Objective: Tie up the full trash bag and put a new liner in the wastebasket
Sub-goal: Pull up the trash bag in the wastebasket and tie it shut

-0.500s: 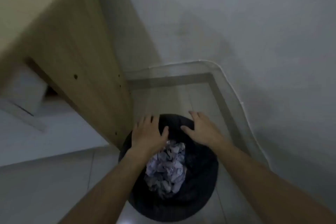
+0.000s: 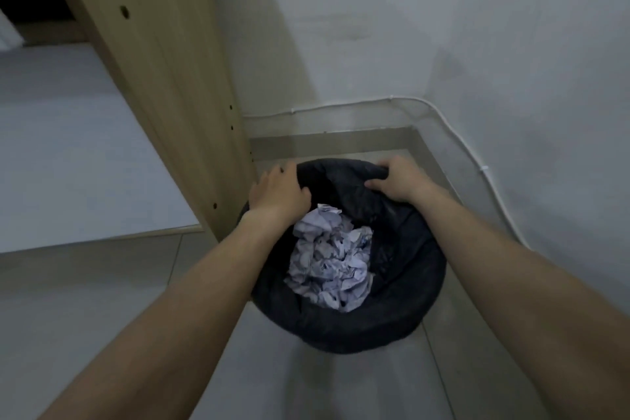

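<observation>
A round wastebasket lined with a black trash bag (image 2: 392,314) stands on the floor in a corner. Crumpled white paper (image 2: 332,257) fills its middle. My left hand (image 2: 278,194) grips the bag's edge at the far left rim, fingers curled over it. At the far right rim, my right hand (image 2: 397,182) holds the bag's edge, which is bunched and lifted a little under the fingers. The basket itself is hidden under the bag.
A tall wooden furniture panel (image 2: 163,78) stands close on the basket's left. White walls close the corner behind and to the right, with a white cable (image 2: 491,191) running along the skirting. Grey tiled floor (image 2: 306,382) lies in front.
Both hands have moved apart from the middle of the far rim to its left and right sides and curled onto the bag's edge. The view has shifted closer.
</observation>
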Available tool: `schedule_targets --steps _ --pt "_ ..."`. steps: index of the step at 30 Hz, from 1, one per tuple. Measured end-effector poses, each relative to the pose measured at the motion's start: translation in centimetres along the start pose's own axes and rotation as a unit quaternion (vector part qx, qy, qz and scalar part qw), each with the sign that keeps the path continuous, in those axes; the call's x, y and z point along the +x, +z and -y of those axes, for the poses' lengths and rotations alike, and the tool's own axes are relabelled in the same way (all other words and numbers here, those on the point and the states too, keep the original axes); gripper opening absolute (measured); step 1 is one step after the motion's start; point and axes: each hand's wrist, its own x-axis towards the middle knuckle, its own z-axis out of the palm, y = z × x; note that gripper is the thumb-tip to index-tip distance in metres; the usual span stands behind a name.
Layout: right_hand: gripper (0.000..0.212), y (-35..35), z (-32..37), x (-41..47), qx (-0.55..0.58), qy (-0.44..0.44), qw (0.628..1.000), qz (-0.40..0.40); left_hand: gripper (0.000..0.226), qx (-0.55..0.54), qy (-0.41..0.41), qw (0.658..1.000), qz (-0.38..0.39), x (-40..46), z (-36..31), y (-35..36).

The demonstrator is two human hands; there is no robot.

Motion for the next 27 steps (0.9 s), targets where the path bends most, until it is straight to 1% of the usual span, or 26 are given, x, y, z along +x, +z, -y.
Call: schedule_targets --steps 1,2,4,5,6,7,8,9,10,11,15,18,20,21,23,24,25,26,27 --pt "0.039 -0.5 0.1 -0.3 0.009 0.012 1.000 -0.012 0.059 -0.004 -0.035 0.999 0.014 -0.6 0.2 -0.4" --pt "0.050 -1.1 0.1 -0.6 0.014 0.024 1.000 -0.014 0.062 -0.011 -0.074 0.997 0.034 -1.4 0.4 -0.6" --pt "0.085 -2.1 -0.2 -1.4 0.012 0.065 0.998 0.015 0.070 -0.037 -0.139 0.988 0.065 -2.7 0.9 -0.5" --pt "0.094 -2.4 -0.5 -2.1 0.011 0.094 0.995 0.040 0.071 -0.049 -0.160 0.984 0.067 -3.2 1.0 -0.4" --pt "0.093 -2.4 -1.1 -2.7 0.013 0.123 0.990 0.062 0.069 -0.061 -0.176 0.981 0.061 -3.3 1.0 -0.4" --pt "0.082 -1.8 -1.9 -3.2 0.014 0.141 0.987 0.071 0.066 -0.073 -0.185 0.979 0.047 -3.1 1.1 -0.3" --pt "0.066 -1.1 -2.6 -3.4 0.010 0.144 0.987 0.066 0.063 -0.087 -0.191 0.977 0.031 -2.8 1.2 -0.2" --pt "0.050 -0.5 -3.2 -3.5 0.017 0.143 0.989 0.039 0.061 -0.106 -0.189 0.976 0.016 -2.4 1.3 -0.2" --pt "0.039 -0.1 -3.6 -3.6 0.031 0.138 0.990 0.003 0.061 -0.130 -0.180 0.975 0.006 -2.0 1.3 -0.3" --pt "0.036 0.1 -3.7 -3.7 0.050 0.135 0.989 -0.021 0.061 -0.152 -0.168 0.974 -0.003 -1.7 1.3 -0.3" --pt "0.036 0.4 -3.7 -4.3 0.128 0.139 0.979 -0.077 0.058 -0.205 -0.095 0.974 -0.020 -2.3 1.8 -2.0" --pt "0.033 0.5 -3.5 -5.1 0.149 0.145 0.970 -0.123 0.057 -0.212 -0.093 0.973 -0.007 -3.6 2.9 -2.7" --pt "0.029 0.6 -2.9 -5.4 0.187 0.149 0.959 -0.154 0.042 -0.227 -0.094 0.969 0.011 -4.4 3.6 -2.0" --pt "0.026 0.6 -2.8 -5.1 0.203 0.146 0.954 -0.167 0.040 -0.253 -0.092 0.963 0.005 -4.6 3.8 -1.4" --pt "0.026 0.6 -2.7 -5.0 0.265 0.143 0.938 -0.169 0.044 -0.322 -0.093 0.941 -0.041 -4.8 4.2 0.0" --pt "0.030 0.5 -2.9 -5.2 0.322 0.147 0.922 -0.158 0.046 -0.369 -0.101 0.922 -0.066 -4.9 4.4 0.7" --pt "0.038 0.6 -3.5 -5.1 0.386 0.151 0.898 -0.146 0.048 -0.427 -0.118 0.892 -0.088 -5.1 4.6 1.3" --pt "0.044 0.6 -4.1 -5.3 0.443 0.156 0.874 -0.126 0.049 -0.491 -0.146 0.853 -0.097 -5.4 4.7 1.7" --pt "0.051 1.3 -5.8 -4.6 0.499 0.166 0.844 -0.103 0.052 -0.559 -0.183 0.804 -0.090 -5.5 4.8 2.3"
